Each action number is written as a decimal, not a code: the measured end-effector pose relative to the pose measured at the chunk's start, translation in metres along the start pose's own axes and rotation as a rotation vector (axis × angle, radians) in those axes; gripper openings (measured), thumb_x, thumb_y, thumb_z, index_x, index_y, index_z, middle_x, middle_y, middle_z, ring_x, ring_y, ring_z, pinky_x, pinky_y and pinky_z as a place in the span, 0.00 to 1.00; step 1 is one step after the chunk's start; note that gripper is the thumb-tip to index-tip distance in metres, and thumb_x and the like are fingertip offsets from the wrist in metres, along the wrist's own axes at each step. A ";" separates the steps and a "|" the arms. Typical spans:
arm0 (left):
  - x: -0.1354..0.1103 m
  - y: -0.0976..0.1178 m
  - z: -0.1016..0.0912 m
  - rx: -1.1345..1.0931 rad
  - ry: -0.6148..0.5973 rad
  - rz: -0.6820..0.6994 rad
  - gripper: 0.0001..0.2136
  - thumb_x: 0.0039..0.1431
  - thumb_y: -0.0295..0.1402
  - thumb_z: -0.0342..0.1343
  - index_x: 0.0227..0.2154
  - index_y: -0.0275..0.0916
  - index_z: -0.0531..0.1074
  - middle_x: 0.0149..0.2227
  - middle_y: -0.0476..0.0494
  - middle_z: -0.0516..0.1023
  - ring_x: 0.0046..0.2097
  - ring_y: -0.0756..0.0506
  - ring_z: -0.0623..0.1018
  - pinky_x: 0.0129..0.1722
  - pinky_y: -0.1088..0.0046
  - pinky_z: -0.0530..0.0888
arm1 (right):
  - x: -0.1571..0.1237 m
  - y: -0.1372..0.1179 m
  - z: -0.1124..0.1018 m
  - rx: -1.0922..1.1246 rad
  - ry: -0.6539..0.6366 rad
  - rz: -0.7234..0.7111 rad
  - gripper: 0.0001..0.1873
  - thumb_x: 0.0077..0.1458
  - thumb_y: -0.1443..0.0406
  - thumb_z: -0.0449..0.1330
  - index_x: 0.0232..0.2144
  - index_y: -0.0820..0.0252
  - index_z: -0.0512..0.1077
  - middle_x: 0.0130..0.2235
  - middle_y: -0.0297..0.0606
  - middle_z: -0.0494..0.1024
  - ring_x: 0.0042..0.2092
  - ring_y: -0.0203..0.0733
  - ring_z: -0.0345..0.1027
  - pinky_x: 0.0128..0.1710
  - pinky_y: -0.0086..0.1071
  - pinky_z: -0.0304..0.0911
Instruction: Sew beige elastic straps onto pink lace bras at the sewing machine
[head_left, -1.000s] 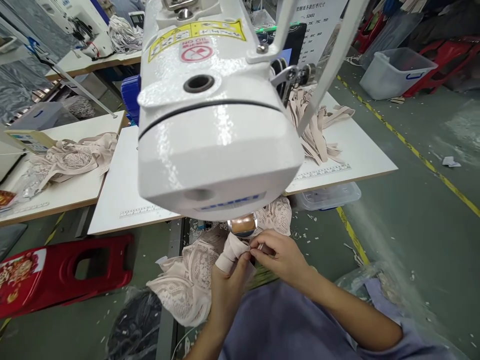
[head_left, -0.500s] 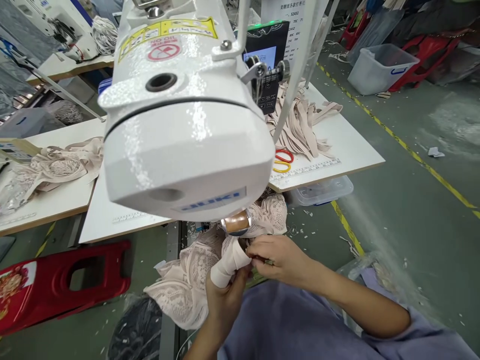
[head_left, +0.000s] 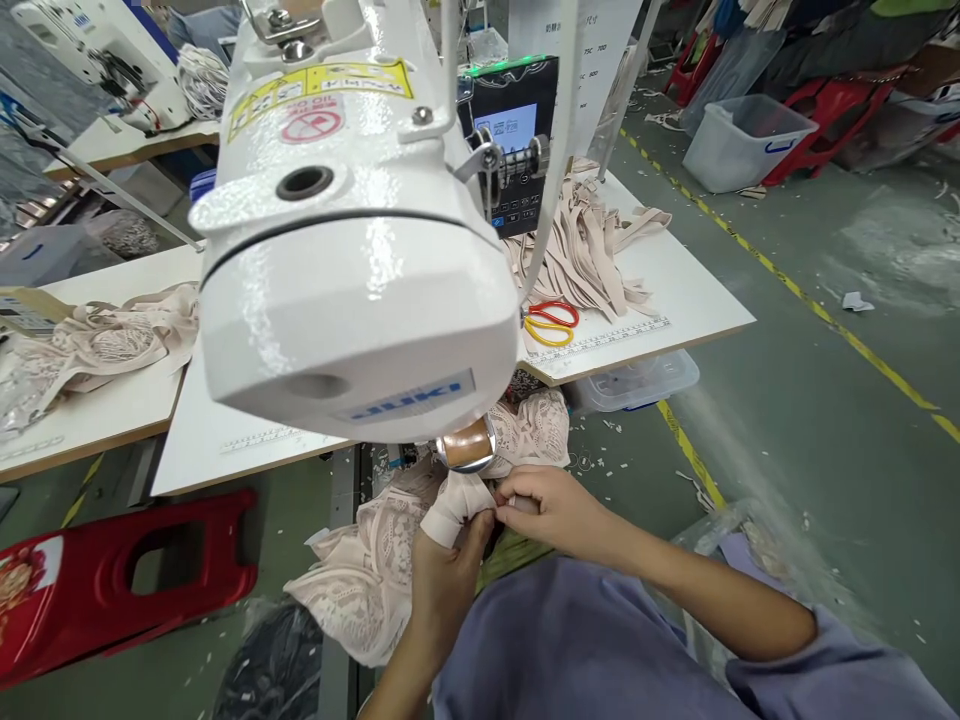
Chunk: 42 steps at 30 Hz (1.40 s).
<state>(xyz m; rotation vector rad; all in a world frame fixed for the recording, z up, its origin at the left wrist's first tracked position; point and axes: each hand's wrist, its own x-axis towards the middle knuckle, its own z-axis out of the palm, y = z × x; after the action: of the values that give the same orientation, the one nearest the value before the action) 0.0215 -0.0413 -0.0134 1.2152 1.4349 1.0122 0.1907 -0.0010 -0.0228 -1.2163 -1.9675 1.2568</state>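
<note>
White tabletop (head_left: 686, 300) wood spreads on both sides of a big, shiny white sewing machine (head_left: 360, 290) with blue letters (head_left: 409, 397) saying JUKI. Behind it, a white paper sheet (head_left: 594, 72) shows 75C and 70D. Near the machine's front, a smooth, pale beige cloth band (head_left: 456, 500) looks folded and bunchy. The left hand (head_left: 444, 575) has its grip closed around it; the right hand (head_left: 551, 507) pinches its edge.

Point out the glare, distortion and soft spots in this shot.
Head view: glare streaks the white sewing machine; head view: apparent wide-angle stretching toward the edges; head view: the left hand and right hand look fairly clear, while lettering on the paper sheet behind is soft.
</note>
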 end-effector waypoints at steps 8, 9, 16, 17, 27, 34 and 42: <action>0.013 0.014 -0.013 0.109 -0.222 -0.020 0.11 0.61 0.40 0.52 0.29 0.39 0.70 0.27 0.48 0.71 0.29 0.48 0.68 0.31 0.74 0.67 | 0.000 -0.005 -0.017 0.053 -0.024 0.110 0.08 0.55 0.68 0.57 0.38 0.57 0.71 0.34 0.31 0.77 0.30 0.34 0.64 0.30 0.28 0.56; 0.013 0.015 -0.012 0.113 -0.229 -0.013 0.10 0.61 0.40 0.52 0.30 0.39 0.71 0.28 0.47 0.72 0.31 0.47 0.69 0.32 0.73 0.68 | -0.001 -0.006 -0.017 0.021 -0.037 0.103 0.08 0.54 0.69 0.57 0.38 0.57 0.70 0.32 0.29 0.75 0.28 0.33 0.62 0.29 0.27 0.54; 0.010 0.020 -0.011 0.123 -0.260 0.047 0.08 0.61 0.35 0.51 0.34 0.39 0.75 0.28 0.47 0.74 0.31 0.46 0.72 0.36 0.71 0.70 | -0.001 -0.010 -0.015 -0.114 -0.092 -0.028 0.08 0.52 0.72 0.54 0.35 0.56 0.63 0.25 0.26 0.65 0.25 0.34 0.55 0.28 0.28 0.48; 0.010 0.021 -0.011 0.128 -0.266 0.046 0.09 0.62 0.34 0.51 0.35 0.39 0.76 0.29 0.46 0.74 0.32 0.46 0.72 0.37 0.71 0.71 | 0.000 -0.010 -0.015 -0.117 -0.100 -0.038 0.08 0.52 0.72 0.54 0.34 0.56 0.63 0.25 0.26 0.65 0.25 0.34 0.55 0.28 0.28 0.48; 0.012 0.019 -0.009 0.098 -0.255 -0.002 0.10 0.59 0.36 0.54 0.38 0.38 0.77 0.36 0.43 0.81 0.40 0.43 0.79 0.42 0.70 0.74 | 0.006 -0.006 -0.022 -0.040 -0.168 0.028 0.08 0.54 0.70 0.58 0.38 0.57 0.69 0.31 0.29 0.74 0.30 0.36 0.65 0.31 0.28 0.54; 0.018 0.025 -0.013 0.112 -0.252 -0.110 0.10 0.55 0.40 0.58 0.30 0.38 0.77 0.28 0.46 0.79 0.31 0.46 0.74 0.32 0.74 0.72 | 0.012 0.001 -0.024 0.102 -0.187 0.087 0.05 0.51 0.65 0.62 0.30 0.60 0.77 0.31 0.32 0.76 0.33 0.37 0.67 0.33 0.28 0.57; 0.026 0.014 -0.011 0.049 -0.230 -0.236 0.14 0.50 0.43 0.62 0.27 0.36 0.77 0.24 0.48 0.76 0.28 0.47 0.72 0.29 0.74 0.69 | 0.011 0.007 -0.021 0.374 -0.207 0.302 0.10 0.49 0.60 0.63 0.25 0.63 0.74 0.24 0.28 0.66 0.27 0.33 0.57 0.26 0.27 0.50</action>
<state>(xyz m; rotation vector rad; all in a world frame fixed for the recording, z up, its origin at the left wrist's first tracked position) 0.0127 -0.0139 -0.0016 1.1268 1.3886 0.6578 0.2049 0.0188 -0.0202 -1.2580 -1.6149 1.8716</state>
